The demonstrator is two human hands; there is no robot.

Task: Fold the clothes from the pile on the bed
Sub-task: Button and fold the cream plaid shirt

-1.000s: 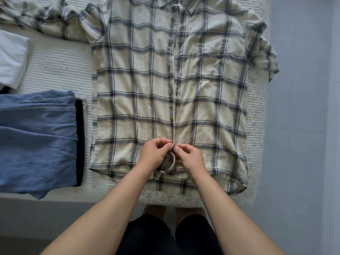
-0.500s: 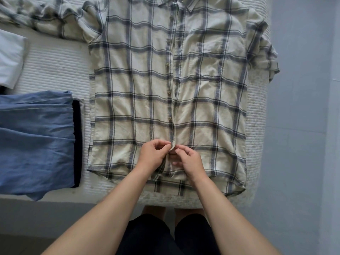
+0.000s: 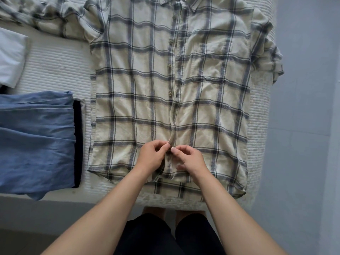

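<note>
One plaid shirt (image 3: 147,85), one blue garment (image 3: 35,140), one white garment (image 3: 10,56), two hands.

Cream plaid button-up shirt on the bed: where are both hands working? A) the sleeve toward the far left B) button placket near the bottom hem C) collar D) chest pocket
B: the left hand and right hand meet at the centre front of the cream plaid button-up shirt, their fingers pinching the placket just above the hem, well below the chest pocket and collar.
</note>
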